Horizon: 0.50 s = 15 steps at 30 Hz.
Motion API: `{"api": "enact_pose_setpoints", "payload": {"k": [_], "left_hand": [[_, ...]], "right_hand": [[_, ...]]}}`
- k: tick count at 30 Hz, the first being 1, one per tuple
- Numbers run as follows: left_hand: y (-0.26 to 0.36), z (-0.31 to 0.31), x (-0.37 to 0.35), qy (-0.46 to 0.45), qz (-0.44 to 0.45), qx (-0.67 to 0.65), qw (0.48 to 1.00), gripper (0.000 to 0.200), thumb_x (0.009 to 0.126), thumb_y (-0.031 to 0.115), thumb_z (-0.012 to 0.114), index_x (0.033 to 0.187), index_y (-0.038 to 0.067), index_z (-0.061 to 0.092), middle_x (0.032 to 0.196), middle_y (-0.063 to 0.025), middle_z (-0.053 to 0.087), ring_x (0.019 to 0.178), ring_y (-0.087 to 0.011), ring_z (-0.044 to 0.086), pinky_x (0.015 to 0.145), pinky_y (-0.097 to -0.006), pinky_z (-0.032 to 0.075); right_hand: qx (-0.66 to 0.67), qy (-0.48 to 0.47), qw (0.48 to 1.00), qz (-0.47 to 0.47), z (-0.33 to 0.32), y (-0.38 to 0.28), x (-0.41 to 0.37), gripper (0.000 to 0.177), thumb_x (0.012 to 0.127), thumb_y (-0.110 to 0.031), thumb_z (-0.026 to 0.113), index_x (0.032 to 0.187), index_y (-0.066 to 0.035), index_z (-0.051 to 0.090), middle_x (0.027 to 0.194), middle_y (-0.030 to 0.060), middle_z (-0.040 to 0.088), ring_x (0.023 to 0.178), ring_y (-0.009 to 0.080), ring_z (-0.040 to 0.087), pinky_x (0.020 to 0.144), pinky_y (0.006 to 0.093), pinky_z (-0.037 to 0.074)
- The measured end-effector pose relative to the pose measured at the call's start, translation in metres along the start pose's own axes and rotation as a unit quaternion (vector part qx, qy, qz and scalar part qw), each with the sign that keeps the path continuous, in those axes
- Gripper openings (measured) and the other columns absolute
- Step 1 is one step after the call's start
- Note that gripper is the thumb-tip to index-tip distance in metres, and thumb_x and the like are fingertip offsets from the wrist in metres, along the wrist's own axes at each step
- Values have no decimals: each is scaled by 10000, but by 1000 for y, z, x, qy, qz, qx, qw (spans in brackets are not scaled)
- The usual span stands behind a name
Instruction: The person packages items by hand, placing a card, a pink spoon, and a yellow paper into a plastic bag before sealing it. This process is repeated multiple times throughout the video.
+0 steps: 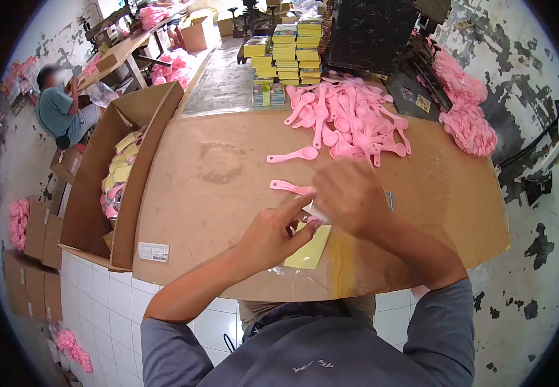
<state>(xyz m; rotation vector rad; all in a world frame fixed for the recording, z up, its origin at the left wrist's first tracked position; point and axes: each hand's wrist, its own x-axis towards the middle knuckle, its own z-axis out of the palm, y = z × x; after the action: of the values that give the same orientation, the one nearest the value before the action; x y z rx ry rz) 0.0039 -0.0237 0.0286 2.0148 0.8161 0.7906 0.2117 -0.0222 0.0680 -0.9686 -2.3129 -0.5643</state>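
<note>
My left hand is closed, thumb and fingers pinching what looks like a small clear plastic bag. Motion blurs my right hand, which is beside the bag's upper end; its fingers cannot be made out. Just below the left fingertips lies a pale yellow card on the cardboard-covered table. One pink plastic spoon rests right above my left hand, its bowl end partly hidden. Farther up is another pink measuring spoon, apart from the big spoon pile.
Stacks of yellow cards stand behind the pile. At the left is a long open cardboard box holding yellow and pink packets. Pink bundles sit at the right by the wall. A person sits at the far left.
</note>
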Motion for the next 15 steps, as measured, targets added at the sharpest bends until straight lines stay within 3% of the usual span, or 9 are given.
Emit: {"api": "enact_pose_setpoints", "payload": {"k": [2, 3, 5, 6, 8, 10, 12, 14, 15], "left_hand": [[1, -6, 0, -33, -19, 2, 999, 498, 948, 67, 703, 1413, -19, 550, 895, -82, 761, 740, -77, 674, 619, -250, 547], [0, -7, -1, -24, -32, -27, 999, 476, 960, 75, 696, 1406, -17, 556, 928, -84, 763, 782, -87, 684, 651, -253, 555], [-6, -6, -2, -5, -57, -86, 995, 434, 985, 91, 681, 1391, -13, 570, 995, -88, 766, 866, -107, 705, 716, -260, 570], [-8, -7, -1, 0, -68, -123, 990, 404, 996, 90, 668, 1376, -15, 579, 1011, -85, 761, 896, -115, 706, 748, -263, 568], [-13, -11, 3, 11, -88, -198, 976, 347, 1018, 89, 641, 1344, -19, 597, 1043, -80, 750, 957, -131, 708, 812, -268, 565], [-16, -11, 4, 10, -78, -241, 967, 312, 1024, 67, 620, 1323, -22, 604, 1044, -91, 749, 977, -135, 707, 847, -275, 560], [-20, -9, 3, 11, -76, -263, 962, 301, 1030, 55, 603, 1320, -26, 599, 1052, -106, 749, 997, -143, 706, 870, -280, 559], [-23, -7, 5, 12, -79, -264, 961, 314, 1035, 54, 590, 1337, -30, 580, 1068, -125, 750, 1018, -154, 706, 880, -282, 560], [-21, -7, 4, 14, -79, -263, 961, 326, 1035, 52, 589, 1348, -35, 568, 1074, -132, 750, 1026, -159, 707, 881, -284, 561]], "right_hand": [[23, 46, 994, 92, -7, 22, 1, 165, 791, -85, 714, 943, -51, 660, 952, 98, 609, 901, 250, 614, 784, 381, 474], [131, 28, 978, 159, -15, 36, 0, 133, 825, -82, 696, 946, -46, 652, 954, 78, 612, 901, 222, 611, 784, 362, 473], [342, -36, 895, 282, -44, 59, -14, 82, 899, -90, 677, 945, -36, 633, 926, 37, 610, 866, 159, 601, 741, 314, 469], [440, -79, 829, 336, -65, 70, -25, 86, 938, -101, 674, 941, -32, 624, 897, 16, 605, 831, 123, 594, 697, 286, 465], [483, -213, 747, 405, -110, 103, -55, 99, 980, -122, 651, 939, -35, 629, 831, -15, 579, 777, 74, 574, 648, 239, 449], [488, -107, 748, 438, -130, 140, -108, 59, 985, -103, 639, 990, -47, 623, 783, -5, 569, 734, 69, 583, 621, 200, 444], [589, 27, 694, 413, -117, 208, -176, 242, 915, -49, 667, 1149, -28, 610, 912, 64, 622, 844, 128, 627, 713, 240, 494], [349, -10, 836, 423, -109, 221, -209, 333, 926, -49, 644, 1253, -48, 580, 1044, 91, 610, 995, 173, 596, 850, 288, 461], [217, -27, 883, 416, -107, 221, -225, 379, 932, -49, 633, 1305, -58, 565, 1110, 105, 604, 1070, 196, 580, 919, 312, 444]]}}
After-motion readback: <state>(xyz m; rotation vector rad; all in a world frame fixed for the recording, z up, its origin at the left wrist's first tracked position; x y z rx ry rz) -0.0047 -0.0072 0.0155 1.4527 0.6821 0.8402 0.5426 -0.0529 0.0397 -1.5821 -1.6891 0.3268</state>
